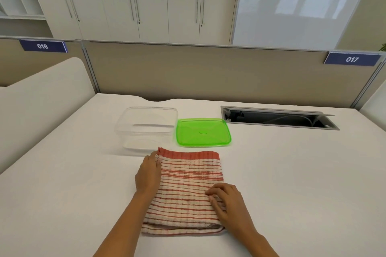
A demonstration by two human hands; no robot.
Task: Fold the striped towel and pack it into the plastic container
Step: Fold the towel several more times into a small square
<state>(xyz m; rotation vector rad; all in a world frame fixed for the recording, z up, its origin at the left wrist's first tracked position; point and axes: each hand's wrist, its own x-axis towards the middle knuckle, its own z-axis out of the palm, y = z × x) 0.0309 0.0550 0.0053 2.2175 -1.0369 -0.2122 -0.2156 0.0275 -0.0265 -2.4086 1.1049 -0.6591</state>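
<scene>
1. Striped towel, one red-and-cream terry cloth, lies folded into a rectangle on the white counter, its doubled edge nearest the person and its solid red band at the far end.
2. One clear, rectangular plastic container stands uncovered on the counter just beyond the towel's far left corner; whether the two touch is hard to tell.
3. One translucent green plastic lid lies flat just to the right of the container, a little beyond the towel's far edge.
4. Two bare hands are in view. The left hand rests along the towel's left edge, its fingers closed on the cloth near the far left corner.
5. The right hand lies on top of the towel near its right edge, fingers curled and pressing the cloth down; whether they pinch any of it, I cannot tell.
6. One open cable hatch is set into the counter to the right, well apart from the towel.
7. Two blue number signs, 016 and 017, hang on the beige partition behind.
</scene>
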